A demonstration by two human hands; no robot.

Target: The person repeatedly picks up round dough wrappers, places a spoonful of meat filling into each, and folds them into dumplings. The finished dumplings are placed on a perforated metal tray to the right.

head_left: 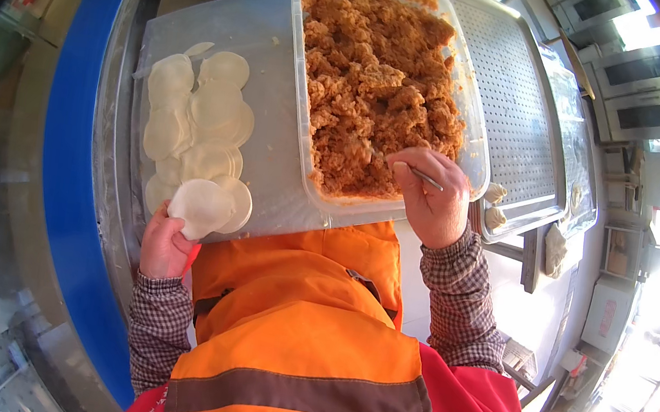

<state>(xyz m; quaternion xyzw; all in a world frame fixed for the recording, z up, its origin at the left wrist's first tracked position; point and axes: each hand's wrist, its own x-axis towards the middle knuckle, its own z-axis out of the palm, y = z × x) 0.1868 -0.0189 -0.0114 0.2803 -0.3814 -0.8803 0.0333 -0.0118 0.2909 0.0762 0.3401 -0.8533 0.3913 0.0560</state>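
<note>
My left hand [164,247] pinches the edge of a round, pale dough wrapper [202,208] at the near left. Beyond it, several overlapping piles of dough wrappers [219,106] lie on the grey work surface [270,190]. A large clear plastic tub [302,112] stands right of them, filled with reddish-brown minced filling [378,80]. At the tub's near right corner, my right hand [437,207] is closed around a thin metal utensil [427,178]. The utensil's working end points into the filling and cannot be made out.
Right of the tub lies a perforated metal tray [512,97], with a few small folded dough pieces [494,218] at its near end. A plastic-covered tray [564,124] sits farther right. A blue edge strip [78,142] runs along the left.
</note>
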